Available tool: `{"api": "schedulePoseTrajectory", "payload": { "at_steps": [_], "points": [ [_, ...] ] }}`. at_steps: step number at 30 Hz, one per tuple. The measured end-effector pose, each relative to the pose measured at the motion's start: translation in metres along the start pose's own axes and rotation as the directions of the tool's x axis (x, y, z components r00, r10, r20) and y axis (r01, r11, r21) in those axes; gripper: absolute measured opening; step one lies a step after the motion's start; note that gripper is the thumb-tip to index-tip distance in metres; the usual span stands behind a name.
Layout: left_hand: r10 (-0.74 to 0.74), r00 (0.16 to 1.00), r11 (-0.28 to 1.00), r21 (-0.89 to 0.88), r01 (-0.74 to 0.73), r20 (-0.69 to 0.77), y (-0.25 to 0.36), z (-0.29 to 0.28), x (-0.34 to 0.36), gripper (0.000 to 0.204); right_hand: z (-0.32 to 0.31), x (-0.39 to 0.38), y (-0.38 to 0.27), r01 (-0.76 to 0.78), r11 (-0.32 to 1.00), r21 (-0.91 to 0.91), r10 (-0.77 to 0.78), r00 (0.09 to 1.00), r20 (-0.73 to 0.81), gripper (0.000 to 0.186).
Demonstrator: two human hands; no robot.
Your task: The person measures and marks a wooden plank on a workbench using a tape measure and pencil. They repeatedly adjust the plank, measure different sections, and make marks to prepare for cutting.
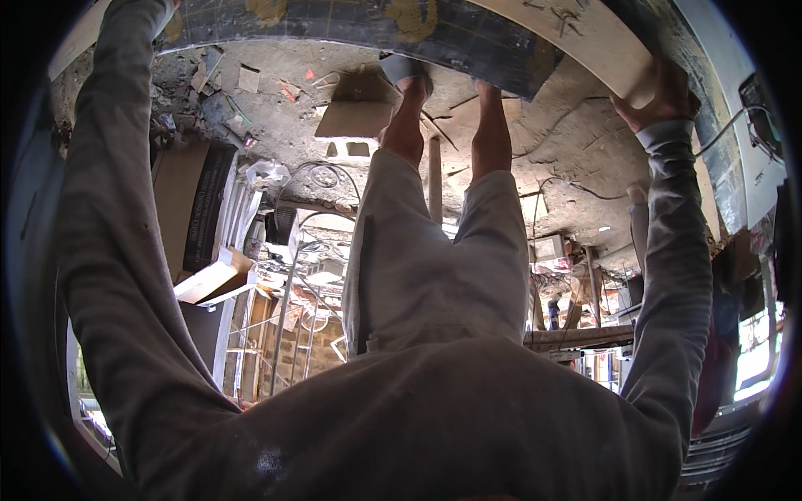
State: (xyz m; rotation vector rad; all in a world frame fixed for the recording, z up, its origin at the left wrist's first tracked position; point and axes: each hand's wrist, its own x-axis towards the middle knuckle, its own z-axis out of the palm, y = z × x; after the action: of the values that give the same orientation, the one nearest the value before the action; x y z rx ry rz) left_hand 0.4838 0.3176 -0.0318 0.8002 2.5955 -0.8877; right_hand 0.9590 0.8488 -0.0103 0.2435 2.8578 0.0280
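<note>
Across the top of the view runs a dark panel (pixel 334 23) with faint grid lines and yellowish smears. A long pale board (pixel 576 37) lies along it at the upper right, with dark pencil-like marks on its face. My right hand (pixel 666 93) is closed on the board's near edge, its fingers partly hidden. My left arm (pixel 113 175) reaches up to the upper left corner. Only a sliver of my left hand (pixel 170 5) shows there at the frame's edge, so its fingers are out of sight.
Scraps litter the rough floor, with a hollow concrete block (pixel 348 149) and a cardboard piece (pixel 355 119) near my feet. A large carton (pixel 180 200) and an opened box (pixel 219 280) stand at left. Cables (pixel 322 175) trail behind. A pale panel (pixel 756 134) stands at far right.
</note>
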Motion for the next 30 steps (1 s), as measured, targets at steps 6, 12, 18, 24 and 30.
{"api": "schedulePoseTrajectory", "payload": {
  "at_steps": [6,12,18,24,30],
  "points": [
    [0.018,1.000,0.999,-0.028,-0.018,0.008,0.012,-0.005,-0.006,0.074,0.005,0.000,0.003,0.129,0.979,0.159,-0.103,0.981,-0.162,0.092],
    [0.042,0.999,0.998,-0.056,-0.041,0.008,0.010,-0.006,-0.009,0.066,0.007,0.003,0.003,0.111,0.985,0.135,-0.089,0.983,-0.159,0.091],
    [0.053,0.998,0.995,-0.082,-0.051,0.019,0.019,-0.010,-0.014,0.059,0.010,0.003,0.006,0.103,0.985,0.141,-0.078,0.982,-0.173,0.092],
    [0.054,0.998,0.995,-0.091,-0.051,0.040,0.029,-0.009,-0.011,0.052,0.011,0.002,0.009,0.089,0.977,0.195,-0.058,0.985,-0.161,0.092],
    [0.069,0.997,0.994,-0.084,-0.065,0.044,0.032,-0.009,-0.009,0.045,-0.003,0.003,-0.004,0.095,0.985,0.142,-0.073,0.985,-0.154,0.099]
  ]
}}
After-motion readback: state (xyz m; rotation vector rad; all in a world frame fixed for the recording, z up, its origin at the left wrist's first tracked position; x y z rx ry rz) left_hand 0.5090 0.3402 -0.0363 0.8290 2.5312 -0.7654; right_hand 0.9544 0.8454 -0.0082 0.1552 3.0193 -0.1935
